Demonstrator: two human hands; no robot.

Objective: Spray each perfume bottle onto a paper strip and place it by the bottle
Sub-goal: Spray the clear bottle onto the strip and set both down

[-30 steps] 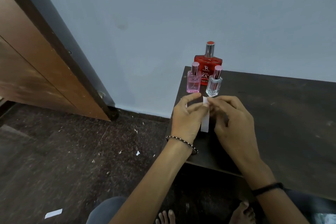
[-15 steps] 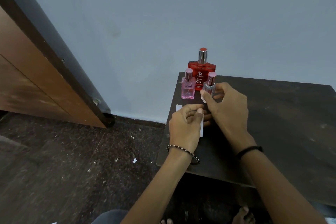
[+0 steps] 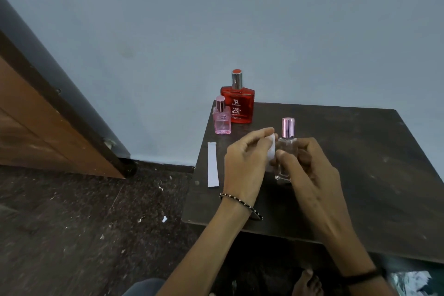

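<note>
Desk (image 3: 360, 175), dark, set against a pale wall (image 3: 264, 19). Red bottle (image 3: 237, 108) stands upright at the eleven o'clock corner, reckoned from the seated person. Pink bottle (image 3: 222, 119) stands just beside it, at seven o'clock of it; whether the two touch cannot be told. Right hand (image 3: 310, 175) has fingers and thumb curled round a clear bottle (image 3: 287, 149), held upright with its pink cap on; whether the base rests on the desk cannot be told. Left hand (image 3: 245, 163), at nine o'clock of that bottle, pinches a paper strip (image 3: 272, 149) between thumb and fingertips, close against the glass. Second strip (image 3: 212, 163) lies flat near the left edge, at six o'clock of the pink bottle.
</note>
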